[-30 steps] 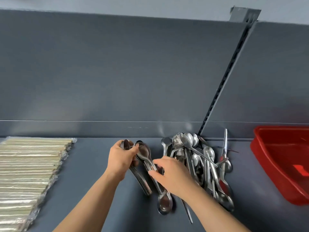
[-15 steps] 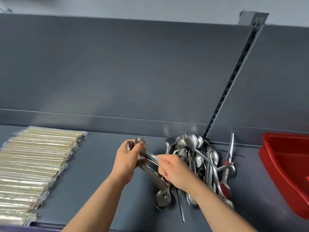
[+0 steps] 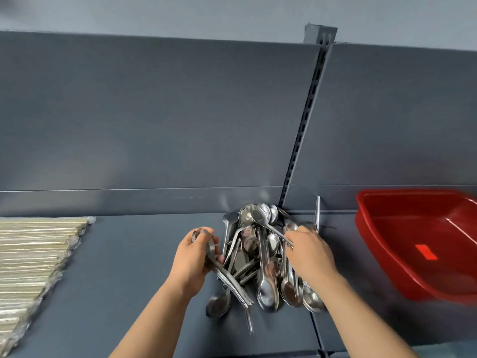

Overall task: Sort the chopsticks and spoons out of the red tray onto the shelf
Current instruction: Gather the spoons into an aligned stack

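- The left hand (image 3: 192, 259) is closed around a bundle of spoons (image 3: 227, 277). The bowls are stacked at the thumb and the handles fan out low to the right, so the bundle's long axis runs diagonally toward the front of the shelf (image 3: 129, 267).
- The right hand (image 3: 309, 251) is over the right side of the pile of spoons (image 3: 260, 257), fingers curled down. They meet the handle end of a single spoon (image 3: 258, 215), but I cannot tell whether they actually pinch it.
- That spoon's bowl points to the back panel (image 3: 154, 112) and its handle slants down-right.
- The pile lies on the shelf at the foot of the slotted upright (image 3: 304, 125). Most spoons run front to back, with bowls at both ends.
- One utensil handle (image 3: 318, 213) leans nearly upright against the panel.
- The chopsticks (image 3: 33, 254) lie far left in clear wrappers, in rows running left to right.
- The red tray (image 3: 382, 202) sits on the shelf at the right, well apart from the pile. A brighter red patch (image 3: 426, 251) lies on its floor — too blurred to read.
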The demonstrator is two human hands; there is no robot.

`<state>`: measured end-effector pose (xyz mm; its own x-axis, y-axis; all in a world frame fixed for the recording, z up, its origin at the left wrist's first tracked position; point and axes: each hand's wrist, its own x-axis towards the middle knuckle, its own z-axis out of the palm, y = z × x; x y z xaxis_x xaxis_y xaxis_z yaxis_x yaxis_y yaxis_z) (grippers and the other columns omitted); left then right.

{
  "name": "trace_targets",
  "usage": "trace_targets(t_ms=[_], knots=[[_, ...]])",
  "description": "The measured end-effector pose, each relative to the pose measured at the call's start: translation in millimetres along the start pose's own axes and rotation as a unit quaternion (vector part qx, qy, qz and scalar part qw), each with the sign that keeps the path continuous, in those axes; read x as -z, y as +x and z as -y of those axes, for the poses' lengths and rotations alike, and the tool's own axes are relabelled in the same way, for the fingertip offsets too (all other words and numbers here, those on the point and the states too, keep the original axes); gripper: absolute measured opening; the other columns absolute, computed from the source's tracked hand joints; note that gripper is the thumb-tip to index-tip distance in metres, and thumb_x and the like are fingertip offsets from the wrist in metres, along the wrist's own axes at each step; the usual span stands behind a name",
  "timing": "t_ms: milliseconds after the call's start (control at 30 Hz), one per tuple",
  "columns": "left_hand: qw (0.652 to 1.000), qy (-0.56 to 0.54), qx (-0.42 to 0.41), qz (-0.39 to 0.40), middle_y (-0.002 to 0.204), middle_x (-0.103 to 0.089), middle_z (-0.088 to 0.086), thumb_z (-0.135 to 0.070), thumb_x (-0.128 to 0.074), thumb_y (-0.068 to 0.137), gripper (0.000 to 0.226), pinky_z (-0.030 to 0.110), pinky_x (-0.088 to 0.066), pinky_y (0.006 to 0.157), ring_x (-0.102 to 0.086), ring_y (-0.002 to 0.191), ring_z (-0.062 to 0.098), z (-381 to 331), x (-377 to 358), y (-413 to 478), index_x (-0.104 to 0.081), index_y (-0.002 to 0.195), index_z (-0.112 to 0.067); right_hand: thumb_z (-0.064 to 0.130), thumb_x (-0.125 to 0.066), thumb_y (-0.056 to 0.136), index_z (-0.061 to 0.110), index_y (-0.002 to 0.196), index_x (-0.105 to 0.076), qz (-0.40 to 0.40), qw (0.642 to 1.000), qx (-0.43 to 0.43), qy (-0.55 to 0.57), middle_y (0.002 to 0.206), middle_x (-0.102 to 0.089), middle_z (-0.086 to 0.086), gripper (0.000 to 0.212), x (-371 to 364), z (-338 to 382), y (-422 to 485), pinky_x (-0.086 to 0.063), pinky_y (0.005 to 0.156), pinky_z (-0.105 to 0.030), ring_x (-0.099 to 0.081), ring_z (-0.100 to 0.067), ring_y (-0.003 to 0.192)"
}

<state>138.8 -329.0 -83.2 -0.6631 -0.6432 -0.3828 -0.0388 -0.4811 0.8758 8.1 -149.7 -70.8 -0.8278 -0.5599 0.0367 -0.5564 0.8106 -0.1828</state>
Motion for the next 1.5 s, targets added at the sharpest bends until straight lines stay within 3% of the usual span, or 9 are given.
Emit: trace_targets(t_ms=[233, 333, 533, 633, 767, 933, 1100, 1200, 1500], knots=[[0.999, -0.023, 0.026, 0.033, 0.068, -0.054, 0.004, -0.020, -0.060, 0.093, 0.012, 0.030, -0.048, 0.053, -0.054, 0.056, 0.018, 4, -14, -4, -0.054, 0.088, -0.011, 0.010, -0.049, 0.095, 0.014, 0.113, -0.069, -0.092, 0.987, 0.027, 0.129, 0.103, -0.065, -0.003, 0.028, -7, -1, -1, -0.048, 0.083, -0.035, -0.061, -0.024, 0.094], [0.997, -0.027, 0.024, 0.064, 0.066, -0.050, 0.005, -0.031, -0.070, 0.083, 0.029, 0.030, -0.048, 0.053, -0.052, 0.056, 0.018, 1, -16, -4, -0.049, 0.080, -0.012, 0.004, -0.056, 0.092, 0.010, 0.104, -0.074, -0.118, 0.957, 0.065, 0.258, 0.088, -0.063, -0.002, 0.022, -3, 4, -12, -0.042, 0.069, -0.014, -0.056, -0.010, 0.070], [0.993, -0.089, 0.010, 0.075, 0.076, -0.053, 0.011, -0.020, -0.066, 0.088, 0.020, 0.030, -0.056, 0.055, -0.059, 0.064, 0.022, -9, -31, -9, -0.052, 0.089, -0.006, 0.013, -0.057, 0.095, 0.023, 0.109, -0.074, 0.057, 0.921, 0.138, 0.359, 0.093, -0.066, 0.006, 0.024, 12, 9, -35, -0.044, 0.079, -0.010, -0.060, -0.003, 0.090], [0.994, -0.084, 0.013, 0.071, 0.072, -0.051, 0.012, -0.012, -0.056, 0.095, 0.009, 0.031, -0.055, 0.052, -0.054, 0.059, 0.022, -6, -31, -9, -0.051, 0.090, -0.006, 0.030, -0.050, 0.098, 0.026, 0.105, -0.073, 0.110, 0.902, 0.046, 0.416, 0.096, -0.068, 0.007, 0.025, 20, -2, -37, -0.046, 0.086, -0.019, -0.061, -0.001, 0.090], [0.995, -0.047, 0.005, 0.093, 0.067, -0.050, 0.006, -0.022, -0.059, 0.094, 0.018, 0.028, -0.047, 0.045, -0.048, 0.047, 0.015, 3, -30, -13, -0.048, 0.089, -0.009, 0.032, -0.055, 0.091, 0.009, 0.084, -0.065, 0.032, 0.971, -0.066, 0.229, 0.076, -0.067, -0.005, 0.026, 6, -43, -35, -0.050, 0.073, -0.037, -0.061, -0.027, 0.077], [0.991, -0.039, 0.016, 0.129, 0.066, -0.050, 0.005, -0.031, -0.066, 0.082, 0.026, 0.028, -0.042, 0.045, -0.041, 0.054, 0.019, 19, -30, -20, -0.049, 0.082, -0.011, 0.046, -0.069, 0.075, 0.014, 0.055, -0.039, 0.069, 0.975, -0.126, 0.168, 0.044, -0.043, 0.001, 0.048, -4, -46, -47, -0.031, 0.049, -0.031, -0.035, -0.015, 0.046], [0.992, -0.015, 0.031, 0.119, 0.073, -0.051, 0.009, -0.028, -0.065, 0.088, 0.017, 0.030, -0.045, 0.048, -0.044, 0.054, 0.016, 29, -30, -23, -0.060, 0.086, -0.011, 0.035, -0.071, 0.075, 0.005, 0.060, -0.054, 0.078, 0.969, -0.116, 0.202, 0.056, -0.054, -0.014, 0.038, -16, -40, -41, -0.035, 0.053, -0.028, -0.035, -0.016, 0.051], [0.992, -0.002, 0.039, 0.122, 0.075, -0.052, 0.009, -0.029, -0.068, 0.084, 0.019, 0.030, -0.045, 0.049, -0.045, 0.054, 0.016, 30, -32, -25, -0.059, 0.086, -0.013, 0.037, -0.073, 0.073, 0.012, 0.053, -0.047, 0.065, 0.967, -0.116, 0.219, 0.045, -0.046, 0.002, 0.041, -17, -39, -40, -0.035, 0.053, -0.027, -0.038, -0.017, 0.048], [0.992, -0.014, 0.057, 0.116, 0.073, -0.052, 0.008, -0.024, -0.069, 0.084, 0.023, 0.029, -0.046, 0.046, -0.045, 0.050, 0.017, 27, -37, -31, -0.054, 0.093, -0.009, 0.027, -0.079, 0.072, 0.022, 0.085, -0.062, 0.043, 0.948, -0.192, 0.248, 0.080, -0.067, 0.006, 0.022, -21, -49, -30, -0.053, 0.072, -0.030, -0.065, -0.018, 0.080]])
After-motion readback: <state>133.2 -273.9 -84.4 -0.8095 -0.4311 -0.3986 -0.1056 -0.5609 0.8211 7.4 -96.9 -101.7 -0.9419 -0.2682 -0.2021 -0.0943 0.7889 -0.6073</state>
